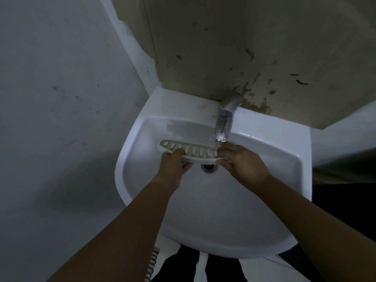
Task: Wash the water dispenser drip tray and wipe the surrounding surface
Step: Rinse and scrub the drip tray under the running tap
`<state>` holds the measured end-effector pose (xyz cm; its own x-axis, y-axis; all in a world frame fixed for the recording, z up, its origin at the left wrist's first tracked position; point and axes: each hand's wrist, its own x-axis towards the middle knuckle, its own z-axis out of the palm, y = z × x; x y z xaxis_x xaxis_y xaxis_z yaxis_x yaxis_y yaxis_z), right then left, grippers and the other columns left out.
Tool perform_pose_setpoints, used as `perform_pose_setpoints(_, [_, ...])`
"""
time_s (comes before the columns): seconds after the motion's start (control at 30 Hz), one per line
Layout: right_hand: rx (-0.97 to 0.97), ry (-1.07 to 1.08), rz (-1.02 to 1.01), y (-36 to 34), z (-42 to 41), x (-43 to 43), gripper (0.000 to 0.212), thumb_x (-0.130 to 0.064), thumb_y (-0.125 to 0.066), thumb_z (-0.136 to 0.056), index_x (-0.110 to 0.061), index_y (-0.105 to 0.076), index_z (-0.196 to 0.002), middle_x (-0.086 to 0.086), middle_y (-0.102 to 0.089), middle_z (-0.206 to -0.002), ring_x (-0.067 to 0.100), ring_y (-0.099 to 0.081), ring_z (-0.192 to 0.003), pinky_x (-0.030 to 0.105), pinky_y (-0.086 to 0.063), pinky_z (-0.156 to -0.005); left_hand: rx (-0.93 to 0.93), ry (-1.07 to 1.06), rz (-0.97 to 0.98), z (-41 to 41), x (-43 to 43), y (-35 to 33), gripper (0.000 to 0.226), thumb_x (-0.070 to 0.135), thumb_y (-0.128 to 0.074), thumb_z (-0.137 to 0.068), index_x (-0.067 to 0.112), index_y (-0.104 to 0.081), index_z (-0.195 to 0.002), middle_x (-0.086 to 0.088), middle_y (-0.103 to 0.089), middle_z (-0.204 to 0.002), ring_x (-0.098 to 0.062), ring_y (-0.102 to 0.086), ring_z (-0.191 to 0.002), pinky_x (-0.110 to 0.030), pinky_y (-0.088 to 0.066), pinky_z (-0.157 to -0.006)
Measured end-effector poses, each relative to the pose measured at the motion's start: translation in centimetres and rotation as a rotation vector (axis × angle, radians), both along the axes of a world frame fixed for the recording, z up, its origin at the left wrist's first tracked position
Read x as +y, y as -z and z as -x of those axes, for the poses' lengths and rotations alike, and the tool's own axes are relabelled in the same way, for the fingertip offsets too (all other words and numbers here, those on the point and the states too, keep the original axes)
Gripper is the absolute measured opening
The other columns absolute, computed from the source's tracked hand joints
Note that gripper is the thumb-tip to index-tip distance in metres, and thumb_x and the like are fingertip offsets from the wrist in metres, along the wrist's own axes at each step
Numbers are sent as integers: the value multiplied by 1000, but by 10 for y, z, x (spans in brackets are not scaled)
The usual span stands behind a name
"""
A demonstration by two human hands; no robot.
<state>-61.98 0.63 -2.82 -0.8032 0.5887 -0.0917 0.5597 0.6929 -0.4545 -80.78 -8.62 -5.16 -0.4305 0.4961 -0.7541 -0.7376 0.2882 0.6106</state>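
Both bare forearms extended forward and converging. Left hand (176,162) palm-down, fingers (186,165) curled in a grip. Right hand (242,161) likewise, fingers clasped.

Lighting's pretty dim in here so a lot is murky. The left hand (176,164) covers the near middle of the drip tray (188,149), and the right hand (243,162) hides its right end, so can't tell how the fingers sit underneath. The drain (208,167) is half tucked behind the tray. Can't make out any water from the tap (224,121). Both forearms run off the bottom edge.
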Motion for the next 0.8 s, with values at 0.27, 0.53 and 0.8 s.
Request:
perform_pose_setpoints(0.27, [-89,-156,13,-2,-5,13,33,-36,-60,-97,-28,-64,-129,-6,-47,-153,27,-60,-123,43,-55,-88,6,76,17,7,-1,0,17,8,-45,-98,17,-57,-106,-9,-65,-113,-22,-65,-97,-30,-57,-64])
perform_pose_setpoints(0.53, [10,-173,-87,-5,-1,4,31,-25,-68,-92,-15,-69,-122,4,-61,-140,37,-65,-108,46,-57,-82,-102,-6,-59,5,4,-8,18,16,-46,-99,15,-55,-114,-7,-67,-109,-21,-67,-96,-33,-56,-71])
perform_pose_setpoints(0.8, [171,79,37,1,-8,9,33,-41,-76,-83,-21,-69,-108,-3,-74,-109,17,-70,-94,24,-49,-74,-190,-74,-105,-11,-1,-4,23,27,-45,-100,16,-59,-114,-7,-71,-107,-22,-71,-94,-40,-57,-81])
